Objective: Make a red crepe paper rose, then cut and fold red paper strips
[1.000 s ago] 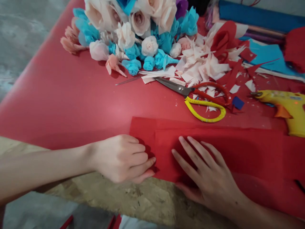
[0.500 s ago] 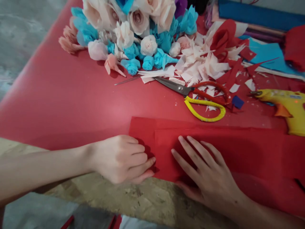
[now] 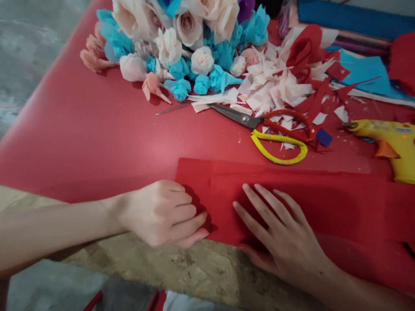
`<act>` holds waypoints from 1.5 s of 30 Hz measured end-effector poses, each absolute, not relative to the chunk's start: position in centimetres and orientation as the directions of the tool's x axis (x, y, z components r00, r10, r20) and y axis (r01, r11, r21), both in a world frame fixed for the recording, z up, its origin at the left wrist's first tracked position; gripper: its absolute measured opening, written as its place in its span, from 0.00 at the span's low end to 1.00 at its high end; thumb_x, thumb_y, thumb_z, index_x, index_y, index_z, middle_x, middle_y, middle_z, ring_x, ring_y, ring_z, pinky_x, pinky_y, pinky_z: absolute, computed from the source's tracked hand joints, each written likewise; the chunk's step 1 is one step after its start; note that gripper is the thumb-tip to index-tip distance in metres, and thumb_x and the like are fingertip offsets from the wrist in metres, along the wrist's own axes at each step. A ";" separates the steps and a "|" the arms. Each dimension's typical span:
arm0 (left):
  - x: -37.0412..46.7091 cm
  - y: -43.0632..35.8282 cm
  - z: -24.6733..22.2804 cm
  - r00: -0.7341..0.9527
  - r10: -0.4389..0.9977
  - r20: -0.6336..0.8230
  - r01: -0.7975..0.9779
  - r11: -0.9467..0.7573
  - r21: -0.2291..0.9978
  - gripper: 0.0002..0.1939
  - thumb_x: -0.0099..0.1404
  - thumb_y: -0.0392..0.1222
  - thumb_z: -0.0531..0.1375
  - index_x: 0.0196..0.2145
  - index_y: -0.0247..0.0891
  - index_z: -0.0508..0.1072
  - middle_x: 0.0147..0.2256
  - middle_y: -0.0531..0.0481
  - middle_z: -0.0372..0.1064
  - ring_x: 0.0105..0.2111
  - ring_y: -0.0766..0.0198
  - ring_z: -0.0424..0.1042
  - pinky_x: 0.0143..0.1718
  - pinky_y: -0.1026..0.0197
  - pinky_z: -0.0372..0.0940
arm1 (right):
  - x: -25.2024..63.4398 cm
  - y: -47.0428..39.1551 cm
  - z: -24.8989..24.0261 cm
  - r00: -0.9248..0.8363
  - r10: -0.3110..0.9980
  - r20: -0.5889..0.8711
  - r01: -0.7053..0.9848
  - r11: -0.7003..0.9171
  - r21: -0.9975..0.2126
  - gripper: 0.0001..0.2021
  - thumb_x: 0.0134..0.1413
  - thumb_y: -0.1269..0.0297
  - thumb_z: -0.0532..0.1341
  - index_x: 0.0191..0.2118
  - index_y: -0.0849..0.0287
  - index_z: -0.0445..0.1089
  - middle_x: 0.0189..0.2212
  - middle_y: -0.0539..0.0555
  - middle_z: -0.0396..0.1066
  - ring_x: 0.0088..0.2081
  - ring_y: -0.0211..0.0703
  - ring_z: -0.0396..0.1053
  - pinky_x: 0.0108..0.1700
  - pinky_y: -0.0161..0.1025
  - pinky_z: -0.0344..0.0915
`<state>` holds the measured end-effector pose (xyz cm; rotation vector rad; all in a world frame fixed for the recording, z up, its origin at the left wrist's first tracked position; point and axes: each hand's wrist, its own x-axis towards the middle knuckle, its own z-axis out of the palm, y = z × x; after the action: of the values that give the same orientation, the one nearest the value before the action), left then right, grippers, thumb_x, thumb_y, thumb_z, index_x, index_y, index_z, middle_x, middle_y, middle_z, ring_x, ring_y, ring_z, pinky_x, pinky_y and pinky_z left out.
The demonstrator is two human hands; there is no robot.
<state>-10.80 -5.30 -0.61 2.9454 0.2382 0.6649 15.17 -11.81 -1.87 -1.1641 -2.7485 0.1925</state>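
Observation:
Red crepe paper lies in folded layers along the near edge of the red table. At its near left corner, my left hand is closed, with curled fingers and the thumb against the edge of the paper; the exact grip there is partly hidden. My right hand rests open on the layers, fingers spread and pressing flat. Just beyond the paper lie scissors with one red and one yellow handle. A yellow glue gun is on the right.
Paper flowers in blue, cream and peach are heaped at the back. Beside them are pale and red paper scraps and folded coloured paper sheets. A thin metal rod lies near the scissors' tips. The red table's near edge runs under my forearms.
My left hand has shifted slightly left and up, its index finger drawn back a little from the paper's corner. The right hand has stayed in place.

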 end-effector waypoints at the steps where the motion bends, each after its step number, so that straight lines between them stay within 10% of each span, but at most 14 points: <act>1: -10.8 -5.3 -0.6 0.894 0.182 0.410 0.134 -0.981 0.143 0.07 0.60 0.36 0.57 0.29 0.33 0.75 0.16 0.56 0.65 0.16 0.70 0.65 0.15 0.66 0.59 | 15.2 -11.8 -1.9 -0.687 0.721 0.089 0.702 0.690 -0.176 0.26 0.56 0.51 0.55 0.57 0.57 0.60 0.60 0.60 0.54 0.62 0.50 0.49 0.61 0.49 0.42; 31: -10.6 -5.3 -0.4 0.896 0.182 0.404 0.141 -0.981 0.131 0.09 0.63 0.34 0.54 0.35 0.30 0.74 0.17 0.57 0.65 0.14 0.71 0.63 0.15 0.64 0.58 | 15.1 -11.7 -2.0 -0.689 0.719 0.089 0.698 0.691 -0.187 0.25 0.56 0.52 0.55 0.57 0.57 0.60 0.61 0.60 0.53 0.62 0.51 0.48 0.62 0.50 0.42; 38: -10.2 -5.4 -0.8 0.926 0.225 0.304 0.174 -0.967 0.187 0.15 0.67 0.40 0.50 0.47 0.37 0.70 0.48 0.53 0.71 0.47 0.66 0.70 0.51 0.61 0.64 | 15.1 -11.8 -2.0 -0.684 0.723 0.093 0.701 0.687 -0.191 0.25 0.56 0.52 0.55 0.57 0.57 0.61 0.60 0.60 0.56 0.62 0.51 0.48 0.61 0.51 0.43; 45: -10.0 -5.7 -1.6 0.931 0.260 0.256 0.194 -0.947 0.255 0.12 0.65 0.40 0.53 0.44 0.37 0.72 0.48 0.51 0.72 0.46 0.62 0.71 0.55 0.57 0.60 | 15.3 -11.7 -1.5 -0.727 0.686 0.004 0.681 0.722 -0.122 0.28 0.60 0.48 0.48 0.61 0.58 0.54 0.62 0.61 0.50 0.62 0.53 0.46 0.59 0.54 0.46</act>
<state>-10.04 -5.70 -1.57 2.8628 0.3408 0.4244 15.34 -11.68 -1.54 -1.1403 -2.8697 0.1736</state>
